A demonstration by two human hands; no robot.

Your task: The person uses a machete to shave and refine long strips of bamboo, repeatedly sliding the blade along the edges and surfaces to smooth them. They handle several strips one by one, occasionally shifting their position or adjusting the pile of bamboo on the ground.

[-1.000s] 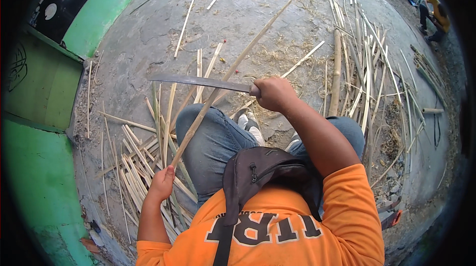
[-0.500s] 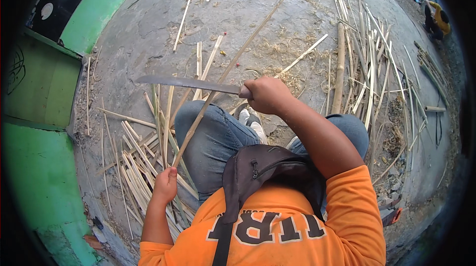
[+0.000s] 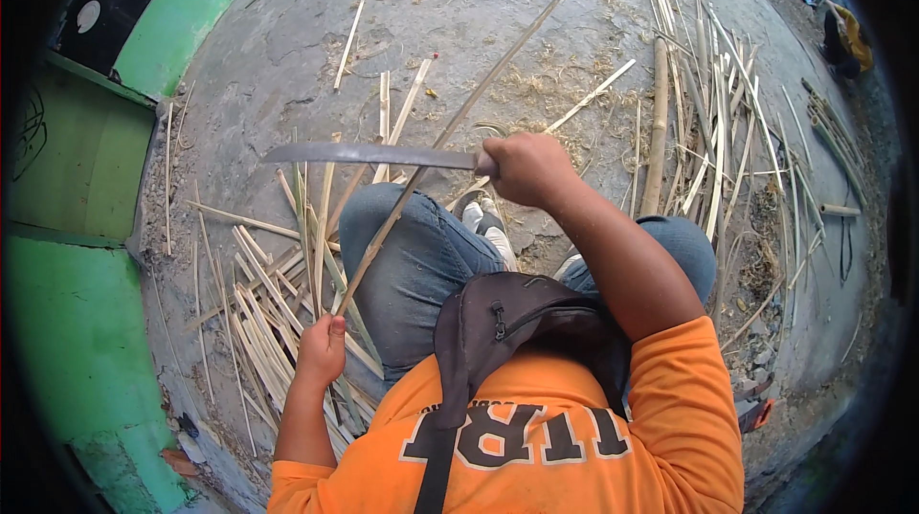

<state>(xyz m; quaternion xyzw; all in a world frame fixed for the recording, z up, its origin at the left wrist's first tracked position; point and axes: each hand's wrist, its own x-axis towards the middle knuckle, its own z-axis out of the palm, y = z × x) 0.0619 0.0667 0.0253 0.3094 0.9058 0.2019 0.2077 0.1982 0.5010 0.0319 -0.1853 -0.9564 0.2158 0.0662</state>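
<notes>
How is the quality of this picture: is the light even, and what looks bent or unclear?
Head view: soft, fairly even light, no hard shadows on the concrete floor; head view: fisheye distortion bows the base of the green wall, and the corners go black; head view: the yellow-clad person at upper right shows little detail, the machete more.

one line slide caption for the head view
Right hand holds a machete across a long bamboo strip gripped in the left hand.

Wearing orange short-sleeved shirt [image 3: 526,488] with large dark pale-edged lettering [image 3: 565,439] across it, faded blue jeans [image 3: 402,265], white-and-grey shoes [image 3: 491,230], dark zippered bag [image 3: 522,306] on black strap [image 3: 437,473].
</notes>
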